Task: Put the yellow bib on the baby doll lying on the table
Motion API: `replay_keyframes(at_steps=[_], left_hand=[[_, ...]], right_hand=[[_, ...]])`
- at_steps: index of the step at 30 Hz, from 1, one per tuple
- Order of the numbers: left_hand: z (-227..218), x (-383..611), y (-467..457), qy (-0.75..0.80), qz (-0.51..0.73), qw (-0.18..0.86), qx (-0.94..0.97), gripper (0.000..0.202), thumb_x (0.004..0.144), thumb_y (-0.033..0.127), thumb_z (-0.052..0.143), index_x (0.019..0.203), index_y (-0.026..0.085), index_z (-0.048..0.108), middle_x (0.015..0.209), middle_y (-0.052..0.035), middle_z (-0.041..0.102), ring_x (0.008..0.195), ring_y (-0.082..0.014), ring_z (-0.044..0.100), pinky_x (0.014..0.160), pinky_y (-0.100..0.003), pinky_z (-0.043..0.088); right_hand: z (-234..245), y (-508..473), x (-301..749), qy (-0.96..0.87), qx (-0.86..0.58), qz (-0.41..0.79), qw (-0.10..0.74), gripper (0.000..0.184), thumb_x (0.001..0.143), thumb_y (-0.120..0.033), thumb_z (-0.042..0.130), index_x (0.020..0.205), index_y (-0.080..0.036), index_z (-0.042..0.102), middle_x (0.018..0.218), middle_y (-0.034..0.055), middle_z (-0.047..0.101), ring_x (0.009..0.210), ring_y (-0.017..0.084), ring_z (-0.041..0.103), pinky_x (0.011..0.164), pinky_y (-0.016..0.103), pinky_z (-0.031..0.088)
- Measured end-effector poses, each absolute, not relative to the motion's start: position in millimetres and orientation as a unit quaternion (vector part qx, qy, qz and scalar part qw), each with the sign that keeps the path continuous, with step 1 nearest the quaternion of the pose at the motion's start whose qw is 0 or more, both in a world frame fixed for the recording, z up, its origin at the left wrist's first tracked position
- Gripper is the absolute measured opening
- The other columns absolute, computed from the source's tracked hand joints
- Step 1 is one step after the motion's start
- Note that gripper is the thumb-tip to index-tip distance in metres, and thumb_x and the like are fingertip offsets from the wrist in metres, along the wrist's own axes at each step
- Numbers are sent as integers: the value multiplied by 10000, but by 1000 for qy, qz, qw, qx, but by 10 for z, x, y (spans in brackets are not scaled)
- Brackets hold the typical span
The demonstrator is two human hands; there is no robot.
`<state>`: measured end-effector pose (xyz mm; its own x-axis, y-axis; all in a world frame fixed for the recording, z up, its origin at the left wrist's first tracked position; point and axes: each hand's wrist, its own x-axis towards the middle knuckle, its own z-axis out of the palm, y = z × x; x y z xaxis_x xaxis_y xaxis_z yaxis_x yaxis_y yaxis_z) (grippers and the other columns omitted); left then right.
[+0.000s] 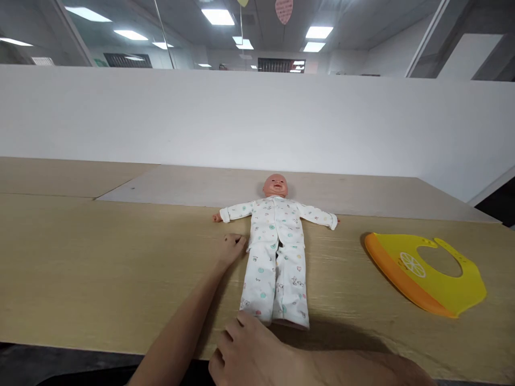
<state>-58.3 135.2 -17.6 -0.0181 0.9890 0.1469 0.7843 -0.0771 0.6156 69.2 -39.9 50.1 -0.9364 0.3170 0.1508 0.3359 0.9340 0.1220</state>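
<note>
A baby doll point(276, 185) lies on its back, arms spread, head toward the wall. It wears a white patterned pajama top point(267, 217) and matching pajama pants point(259, 279); the pant legs point toward me and no feet show. A small dark gap shows between top and pants at the middle. My left hand point(233, 247) is closed beside the doll's hip, close against the fabric edge; whether it pinches cloth is hidden. Over the near end of one pant leg, my right hand point(251, 351) has its fingers bent, with the fingertips out of sight.
A yellow bib point(454, 284) with an orange pocket and a citrus-slice print lies on the right of the wooden table point(120, 268). Behind stands a white partition point(257, 118) with glass above. The table's front edge runs just below my hands.
</note>
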Motion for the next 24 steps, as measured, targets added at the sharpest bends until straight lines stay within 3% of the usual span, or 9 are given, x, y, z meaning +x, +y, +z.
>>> replay_keyframes(at_steps=[3, 6, 13, 17, 20, 22, 24], left_hand=[[-147, -574, 1332, 657, 281, 188, 674, 345, 811, 291, 442, 482, 188, 466, 524, 5, 499, 603, -147, 482, 566, -255, 299], [-138, -570, 1327, 657, 282, 192, 672, 339, 802, 292, 444, 481, 186, 465, 524, 3, 507, 603, -147, 486, 562, -254, 302], [-173, -576, 1345, 648, 281, 184, 684, 339, 797, 295, 418, 475, 188, 424, 510, 7, 478, 573, -136, 455, 561, -255, 291], [-185, -583, 1347, 650, 276, 175, 686, 338, 805, 304, 414, 487, 190, 413, 521, 9, 466, 585, -136, 457, 567, -254, 291], [-194, -589, 1353, 647, 277, 168, 691, 342, 805, 302, 413, 482, 190, 400, 513, 12, 449, 568, -132, 447, 553, -258, 271], [-198, -592, 1356, 646, 276, 165, 692, 343, 804, 301, 414, 481, 189, 399, 506, 13, 442, 554, -128, 437, 544, -262, 255], [-196, -590, 1355, 647, 277, 163, 691, 346, 805, 304, 416, 479, 188, 395, 502, 15, 433, 547, -125, 427, 539, -265, 243]], right_hand=[[414, -361, 734, -955, -228, -143, 121, 213, 802, -279, 584, 907, -167, 732, 870, 92, 701, 820, 280, 632, 691, 434, 501], [249, -309, 781, -926, -276, -207, 153, 353, 741, -311, 626, 1027, -135, 737, 1135, 167, 664, 1132, 391, 550, 934, 553, 417], [58, -317, 727, -943, -266, -182, 86, 296, 745, -324, 614, 911, -140, 777, 1143, 197, 659, 1202, 456, 492, 989, 631, 323], [107, -361, 693, -936, -271, -196, 112, 272, 747, -290, 608, 877, -120, 775, 973, 198, 705, 1091, 426, 568, 927, 600, 388], [186, -362, 679, -922, -306, -204, 119, 211, 697, -268, 642, 787, -117, 759, 806, 184, 685, 834, 350, 624, 690, 495, 495], [236, -358, 671, -919, -322, -197, 110, 132, 642, -241, 670, 683, -126, 721, 659, 142, 622, 636, 274, 568, 501, 397, 463], [263, -365, 665, -917, -326, -197, 116, 83, 600, -222, 677, 608, -140, 672, 566, 104, 555, 531, 233, 493, 406, 344, 396]])
